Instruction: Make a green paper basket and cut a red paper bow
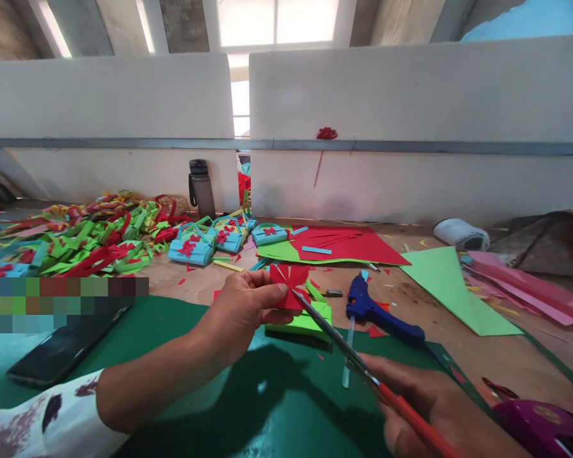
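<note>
My left hand (pixel 248 305) pinches a small red paper piece (pixel 290 280) with slits cut into it, held above the green mat (pixel 181 394). My right hand (pixel 424 407) grips red-handled scissors (pixel 344 346), whose blade tips touch the lower edge of the red paper. A folded lime-green paper piece (pixel 305 321) lies on the mat just under the red paper. A blue glue gun (pixel 379 312) rests to the right of it, with a clear glue stick (pixel 347 356) beside it.
Small blue paper bags with red bows (pixel 191 249) and a heap of green and red paper strips (pixel 86 238) fill the left. A black phone (pixel 62 350), a dark bottle (pixel 201 187), red, green and pink sheets (pixel 353 245), a tape roll (pixel 461 234) and white partitions (pixel 410 127) surround the work area.
</note>
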Demonstrator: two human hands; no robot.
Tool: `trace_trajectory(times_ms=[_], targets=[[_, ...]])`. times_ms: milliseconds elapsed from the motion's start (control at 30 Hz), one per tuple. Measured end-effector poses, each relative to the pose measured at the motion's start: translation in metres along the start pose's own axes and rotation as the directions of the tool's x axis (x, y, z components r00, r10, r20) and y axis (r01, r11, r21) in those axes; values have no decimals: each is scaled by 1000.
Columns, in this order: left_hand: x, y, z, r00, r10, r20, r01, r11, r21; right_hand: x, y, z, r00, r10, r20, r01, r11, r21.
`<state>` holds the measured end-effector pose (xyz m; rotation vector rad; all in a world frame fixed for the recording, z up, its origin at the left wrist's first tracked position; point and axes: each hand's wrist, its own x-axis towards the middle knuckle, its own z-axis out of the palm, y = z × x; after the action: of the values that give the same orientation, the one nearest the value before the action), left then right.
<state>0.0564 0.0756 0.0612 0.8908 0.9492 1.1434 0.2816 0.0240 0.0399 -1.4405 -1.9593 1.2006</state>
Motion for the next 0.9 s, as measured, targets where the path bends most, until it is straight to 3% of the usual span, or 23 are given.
trace_trajectory(times_ms=[133,467,700,900], targets=[[-1,1,1,1000,-2,0,2,1000,-1,3,-4,-5,992,13,127,-8,999,-42],[-1,1,0,1000,15,13,-16,1000,20,1,-4,-4,992,58,115,-59,998,5],[4,11,-13,996,-11,85,-8,974,224,0,-10,-3,984,118,136,-125,991,49],[8,26,-23,989,-19,149,-51,891,452,0,-5,-4,1000,-8,30,10,998,-69]])
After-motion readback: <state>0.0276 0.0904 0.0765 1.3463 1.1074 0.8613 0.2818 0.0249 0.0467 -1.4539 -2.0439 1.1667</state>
